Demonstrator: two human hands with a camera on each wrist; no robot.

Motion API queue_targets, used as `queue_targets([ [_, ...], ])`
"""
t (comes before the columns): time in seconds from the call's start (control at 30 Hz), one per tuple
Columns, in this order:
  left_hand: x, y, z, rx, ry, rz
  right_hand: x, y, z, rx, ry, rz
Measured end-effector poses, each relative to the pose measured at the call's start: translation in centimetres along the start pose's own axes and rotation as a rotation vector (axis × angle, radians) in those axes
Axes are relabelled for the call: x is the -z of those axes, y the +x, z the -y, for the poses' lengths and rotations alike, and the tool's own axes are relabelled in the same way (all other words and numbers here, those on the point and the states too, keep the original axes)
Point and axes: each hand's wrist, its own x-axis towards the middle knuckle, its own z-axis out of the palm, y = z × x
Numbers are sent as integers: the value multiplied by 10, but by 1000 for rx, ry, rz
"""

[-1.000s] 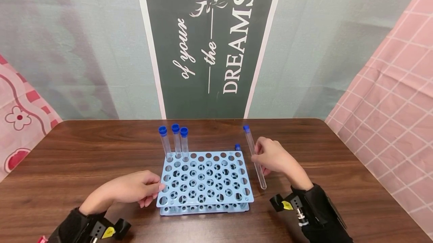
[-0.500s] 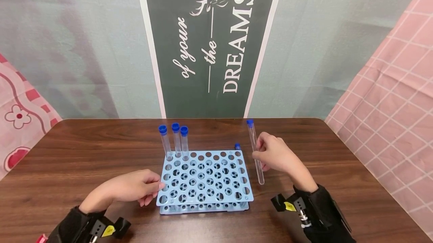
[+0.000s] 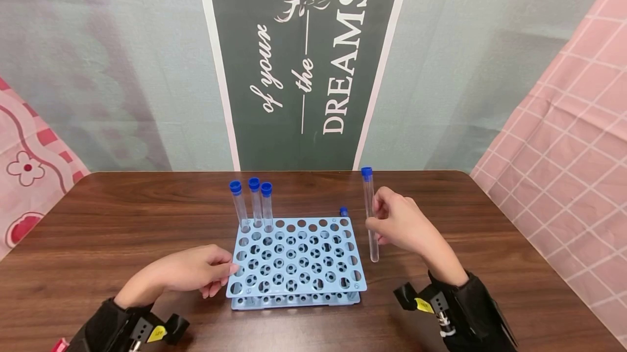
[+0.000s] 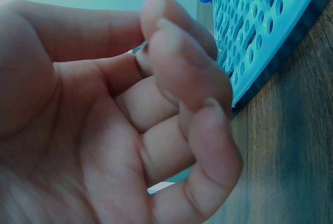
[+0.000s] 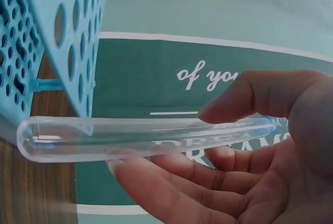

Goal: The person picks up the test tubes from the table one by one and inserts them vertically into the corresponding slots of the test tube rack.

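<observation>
A clear test tube (image 3: 369, 194) with a blue cap stands nearly upright beside the rack's right side, its lower end above the table. My right hand (image 3: 399, 221) pinches it between thumb and fingers; the right wrist view shows the tube (image 5: 104, 138) lying across that grip, rounded end toward the rack. The light blue test tube rack (image 3: 297, 274) sits mid-table. At its left edge, my left hand (image 3: 196, 269) holds on with curled fingers and the thumb tip over the rim. Three blue-capped tubes (image 3: 266, 208) stand in the rack's back left holes.
Behind the rack's back right corner a blue cap (image 3: 344, 211) shows; the rest of that piece is hidden. The brown wooden table (image 3: 122, 216) ends at a hanging cloth backdrop (image 3: 147, 96) with printed lettering. Pink cloth (image 3: 563, 178) hangs on the right.
The tube in my right hand has turned from slanted to nearly upright, its cap going right and up, its lower end shifting slightly left and up. My left hand stays at the rack.
</observation>
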Motion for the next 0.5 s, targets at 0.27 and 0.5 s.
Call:
queue_targets([
  [0.27,0,0,0,-2,-5,-5,1,-3,3,49,-33,-23],
  [0.5,0,0,1,-5,-2,-6,3,-5,5,76,-47,-31],
])
